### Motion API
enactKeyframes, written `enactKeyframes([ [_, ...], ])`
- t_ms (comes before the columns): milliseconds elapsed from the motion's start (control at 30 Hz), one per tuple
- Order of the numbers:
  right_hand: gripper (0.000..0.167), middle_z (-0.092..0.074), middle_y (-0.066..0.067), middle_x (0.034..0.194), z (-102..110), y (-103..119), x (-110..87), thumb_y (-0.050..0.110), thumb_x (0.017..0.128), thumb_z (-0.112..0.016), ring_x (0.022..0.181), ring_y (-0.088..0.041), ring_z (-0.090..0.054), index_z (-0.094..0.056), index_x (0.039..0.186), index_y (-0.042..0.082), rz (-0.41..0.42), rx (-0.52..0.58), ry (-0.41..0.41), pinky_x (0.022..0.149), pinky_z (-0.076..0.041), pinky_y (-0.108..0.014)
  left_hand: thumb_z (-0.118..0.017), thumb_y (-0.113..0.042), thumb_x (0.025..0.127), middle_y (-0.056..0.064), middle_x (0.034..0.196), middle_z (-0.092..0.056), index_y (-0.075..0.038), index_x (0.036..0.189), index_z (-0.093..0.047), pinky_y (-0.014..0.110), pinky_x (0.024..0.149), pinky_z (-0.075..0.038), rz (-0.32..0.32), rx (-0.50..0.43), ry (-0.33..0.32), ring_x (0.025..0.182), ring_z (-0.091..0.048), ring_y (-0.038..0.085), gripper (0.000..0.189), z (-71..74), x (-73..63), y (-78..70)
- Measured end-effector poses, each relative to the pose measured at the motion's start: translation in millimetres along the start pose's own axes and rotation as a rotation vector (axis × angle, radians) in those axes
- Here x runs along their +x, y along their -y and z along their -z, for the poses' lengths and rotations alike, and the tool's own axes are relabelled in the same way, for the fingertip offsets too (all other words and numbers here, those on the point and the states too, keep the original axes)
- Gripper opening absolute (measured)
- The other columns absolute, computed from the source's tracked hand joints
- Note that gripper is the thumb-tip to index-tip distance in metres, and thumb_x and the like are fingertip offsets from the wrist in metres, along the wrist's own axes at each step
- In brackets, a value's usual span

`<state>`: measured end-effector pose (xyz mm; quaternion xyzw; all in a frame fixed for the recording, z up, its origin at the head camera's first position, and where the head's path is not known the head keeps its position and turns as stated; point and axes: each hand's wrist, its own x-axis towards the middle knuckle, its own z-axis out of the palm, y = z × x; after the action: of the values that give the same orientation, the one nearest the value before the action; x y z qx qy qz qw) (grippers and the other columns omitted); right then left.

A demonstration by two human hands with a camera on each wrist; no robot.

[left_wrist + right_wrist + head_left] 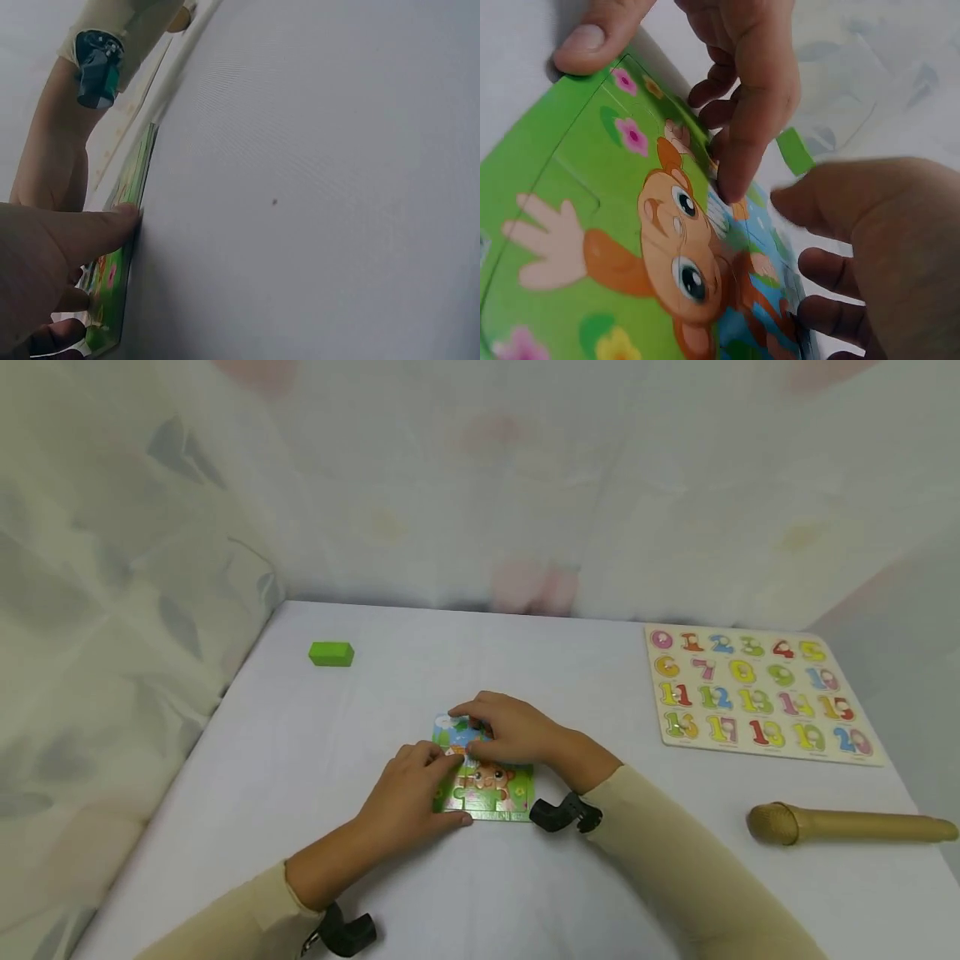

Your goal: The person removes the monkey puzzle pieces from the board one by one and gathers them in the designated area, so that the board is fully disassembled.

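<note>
A jigsaw puzzle (495, 793) with a cartoon monkey on a green and blue ground lies on the white-covered table. My left hand (405, 785) holds its left side. In the right wrist view the left thumb (592, 45) rests at the green border, while the index finger reaches over the picture. From the far side my right hand (517, 727) reaches across the blue part, fingers loosely bent along the far edge. Its thumb (802, 202) is blurred close to the left index finger; contact there is unclear. Both hands hide some of the pieces.
A green block (331, 654) lies at the back left. At the right is a number board (765, 697) with colourful numerals, and nearer the front a gold microphone (847, 825). Patterned cloth (420, 485) hangs behind the table. Black wrist devices (566, 812) sit at both sleeves.
</note>
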<state>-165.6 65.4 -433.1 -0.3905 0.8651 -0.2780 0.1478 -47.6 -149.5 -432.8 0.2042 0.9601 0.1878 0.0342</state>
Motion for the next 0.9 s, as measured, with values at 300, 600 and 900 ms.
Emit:
enactKeyframes([
  [300,0.053,-0.058,0.003,0.106,0,2,11.9,0.01,0.098,-0.067,0.093,-0.014,-0.052,-0.063,0.15,0.022,-0.051,-0.017,0.08,0.081,-0.045,-0.031,-0.099,-0.043,0.075,0.01,0.126,-0.058,-0.01,0.145,-0.066,0.049,0.1,-0.046,0.033,-0.084,-0.027,0.118,-0.052,0.031,0.084,-5.5,-3.7,2.7],
  [600,0.058,-0.055,0.001,0.101,4,2,16.8,0.006,0.097,-0.069,0.091,-0.016,-0.051,-0.062,0.15,0.026,-0.099,0.028,0.129,0.078,-0.042,-0.031,-0.101,-0.037,0.073,0.009,0.124,-0.059,-0.009,0.141,-0.069,0.047,0.1,-0.045,0.088,-0.141,-0.045,0.118,-0.052,0.031,0.08,-7.5,-2.5,-1.3],
  [900,0.056,-0.055,0.001,0.099,1,2,17.9,0.006,0.095,-0.07,0.089,-0.016,-0.051,-0.064,0.147,0.026,-0.104,0.042,0.11,0.076,-0.042,-0.031,-0.104,-0.032,0.069,0.011,0.127,-0.057,-0.008,0.14,-0.07,0.046,0.097,-0.047,0.133,-0.156,-0.056,0.117,-0.053,0.031,0.082,-7.2,-1.1,-6.0],
])
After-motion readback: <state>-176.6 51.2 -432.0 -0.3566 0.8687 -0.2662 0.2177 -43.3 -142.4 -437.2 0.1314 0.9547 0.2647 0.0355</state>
